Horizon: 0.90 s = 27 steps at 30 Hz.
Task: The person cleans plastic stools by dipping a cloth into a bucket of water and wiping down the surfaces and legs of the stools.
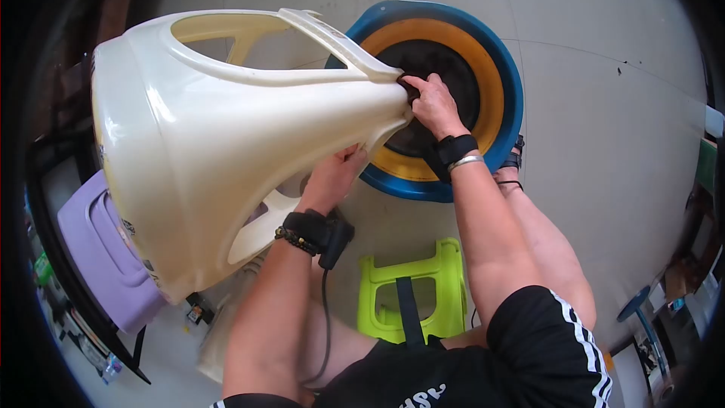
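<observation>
A cream plastic stool point(249, 106) lies tipped on its side in front of me, its legs pointing right over a blue tub point(516, 98). My left hand point(332, 179) is closed on the edge of the stool's lower leg; its fingertips are partly hidden behind the plastic. At the end of the nearer leg, my right hand point(436, 108) presses its fingers on a small dark, cloth-like piece point(408, 91) against the plastic. The tub has an orange inner wall point(491, 94) and a dark bottom or dark liquid point(434, 68) inside.
A lime-green stool point(368, 298) stands on the floor between my legs. Left of me is a purple plastic seat point(106, 249) beside a black-framed shelf point(57, 276) with small items. Pale floor tiles point(596, 106) spread to the right. A black cord point(326, 325) hangs from my left wrist.
</observation>
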Tool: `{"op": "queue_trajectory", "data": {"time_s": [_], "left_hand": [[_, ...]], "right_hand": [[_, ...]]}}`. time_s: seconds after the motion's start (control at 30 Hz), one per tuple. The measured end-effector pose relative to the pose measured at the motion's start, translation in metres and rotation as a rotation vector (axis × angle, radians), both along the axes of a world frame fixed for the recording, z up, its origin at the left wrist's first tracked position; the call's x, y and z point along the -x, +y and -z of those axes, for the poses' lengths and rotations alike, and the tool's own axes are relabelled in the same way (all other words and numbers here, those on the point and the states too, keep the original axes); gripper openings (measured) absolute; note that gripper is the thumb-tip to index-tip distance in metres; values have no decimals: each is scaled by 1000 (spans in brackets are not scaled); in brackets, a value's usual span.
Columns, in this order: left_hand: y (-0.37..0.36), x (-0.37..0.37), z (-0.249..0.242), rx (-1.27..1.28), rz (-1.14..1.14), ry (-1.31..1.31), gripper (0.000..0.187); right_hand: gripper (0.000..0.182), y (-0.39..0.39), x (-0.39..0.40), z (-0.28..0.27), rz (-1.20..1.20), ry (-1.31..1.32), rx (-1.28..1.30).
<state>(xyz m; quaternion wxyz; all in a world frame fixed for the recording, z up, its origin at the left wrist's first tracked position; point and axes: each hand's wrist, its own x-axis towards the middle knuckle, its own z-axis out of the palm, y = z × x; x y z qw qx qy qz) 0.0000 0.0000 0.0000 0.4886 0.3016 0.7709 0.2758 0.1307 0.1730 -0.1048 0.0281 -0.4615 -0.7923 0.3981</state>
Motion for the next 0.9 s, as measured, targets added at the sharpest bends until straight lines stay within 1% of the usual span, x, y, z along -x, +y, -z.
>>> {"op": "queue_trajectory", "data": {"time_s": [0.07, 0.17, 0.23, 0.3, 0.4, 0.5, 0.53, 0.63, 0.77, 0.87, 0.9], "left_hand": [[5, -1, -12, -31, 10, -3, 29], [-1, 5, -16, 65, -21, 27, 32], [-4, 6, -7, 51, 13, 18, 31], [-7, 5, -1, 36, 16, 12, 31], [-7, 4, -1, 40, -3, 19, 30], [-8, 7, -1, 61, 9, 24, 29], [-7, 8, -1, 48, 14, 9, 28], [-7, 3, -1, 81, -15, -19, 27], [-7, 3, 3, 91, -43, -1, 28], [-3, 6, -9, 106, 60, 79, 29], [-3, 5, -10, 117, 53, 71, 24]], "right_hand": [[40, -11, -5, 7, 88, 101, -80], [40, -53, -6, 17, 323, 185, -3], [38, -73, -12, 13, 395, 217, 32], [39, -83, -16, 14, 290, 132, -14], [40, -98, -13, 13, 320, 194, -30], [40, -89, -18, 12, 276, 212, 66], [38, -87, -18, 8, 231, 178, 3], [37, -73, -17, -2, 127, -13, 20], [31, -67, -7, -6, 107, -31, 32], [24, -62, -10, -1, 10, -120, -55], [23, -62, -18, 4, -11, -208, -37]]}}
